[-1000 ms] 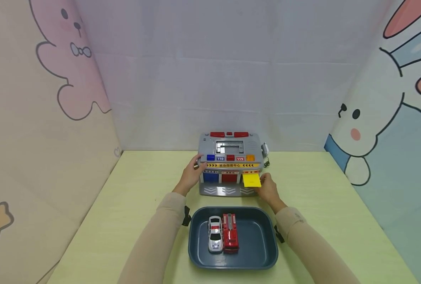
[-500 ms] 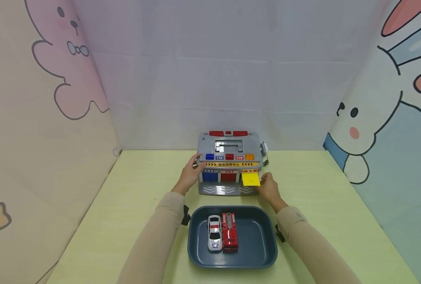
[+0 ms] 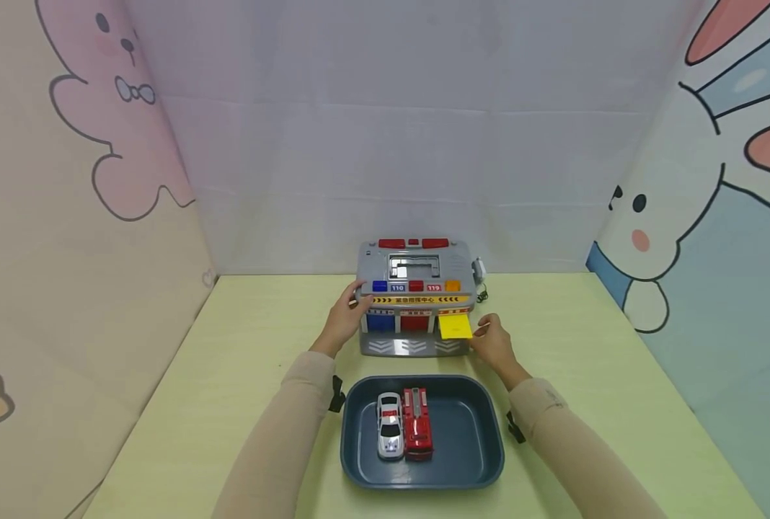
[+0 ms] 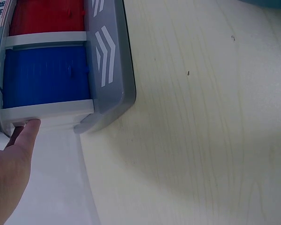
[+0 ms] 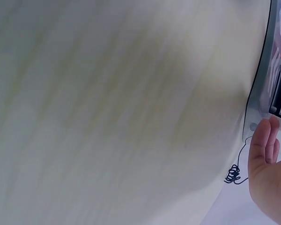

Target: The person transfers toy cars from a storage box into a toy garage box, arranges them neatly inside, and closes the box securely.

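A grey toy emergency station (image 3: pixel 375 268) stands at the back of the table. Its blue door (image 3: pixel 381 323) and red door (image 3: pixel 414 323) are down, while the yellow door (image 3: pixel 455 326) is swung up and outward. My left hand (image 3: pixel 342 317) grips the station's left side; in the left wrist view a fingertip meets the white side wall (image 4: pixel 61 110). My right hand (image 3: pixel 494 344) is at the station's right side, its fingertips by the yellow door's edge. The right wrist view shows extended fingers (image 5: pixel 260 140) beside the doorway; whether they touch the door is hidden.
Nearer me lies a dark blue tray (image 3: pixel 469 472). In it, a white toy car (image 3: pixel 390 429) and a red toy fire truck (image 3: pixel 417 425) sit side by side. A toy handset (image 3: pixel 479 270) with a coiled cord (image 5: pixel 232 174) hangs on the station's right. Cloth walls (image 3: pixel 294 180) enclose the table.
The head view has shifted slightly, so everything sits a little further left. Both hands stay at the station's sides, and the yellow door remains raised.
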A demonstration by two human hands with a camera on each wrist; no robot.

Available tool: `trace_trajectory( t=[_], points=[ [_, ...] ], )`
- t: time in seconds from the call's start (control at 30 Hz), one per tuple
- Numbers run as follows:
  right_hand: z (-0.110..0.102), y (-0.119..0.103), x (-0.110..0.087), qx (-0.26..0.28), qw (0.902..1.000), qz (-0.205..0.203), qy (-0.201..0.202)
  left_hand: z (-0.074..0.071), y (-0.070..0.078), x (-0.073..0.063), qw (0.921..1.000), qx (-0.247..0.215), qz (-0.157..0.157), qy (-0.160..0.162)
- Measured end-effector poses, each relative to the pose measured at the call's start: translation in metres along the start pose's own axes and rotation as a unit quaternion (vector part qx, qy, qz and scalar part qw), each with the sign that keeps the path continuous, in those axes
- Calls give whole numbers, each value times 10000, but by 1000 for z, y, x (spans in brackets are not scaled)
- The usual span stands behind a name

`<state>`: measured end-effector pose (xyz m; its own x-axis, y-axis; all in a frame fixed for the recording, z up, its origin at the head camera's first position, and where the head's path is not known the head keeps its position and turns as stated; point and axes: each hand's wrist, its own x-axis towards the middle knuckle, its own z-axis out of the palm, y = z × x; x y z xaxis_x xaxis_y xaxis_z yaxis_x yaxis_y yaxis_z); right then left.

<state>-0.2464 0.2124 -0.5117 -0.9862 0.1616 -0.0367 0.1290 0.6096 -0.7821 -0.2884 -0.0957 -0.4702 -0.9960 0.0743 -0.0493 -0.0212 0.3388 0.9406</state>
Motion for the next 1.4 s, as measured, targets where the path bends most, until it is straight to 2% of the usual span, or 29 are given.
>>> trace_trajectory(
  t=[0.97,1.4],
  points=[
    [-26,-16,-8,381,9989,-266,-10,-1,2,0,10000,0,-57,-17],
    [-32,-24,-9,444,9964,-699,162,-1,-1,3,10000,-13,-19,-44]
  ],
)
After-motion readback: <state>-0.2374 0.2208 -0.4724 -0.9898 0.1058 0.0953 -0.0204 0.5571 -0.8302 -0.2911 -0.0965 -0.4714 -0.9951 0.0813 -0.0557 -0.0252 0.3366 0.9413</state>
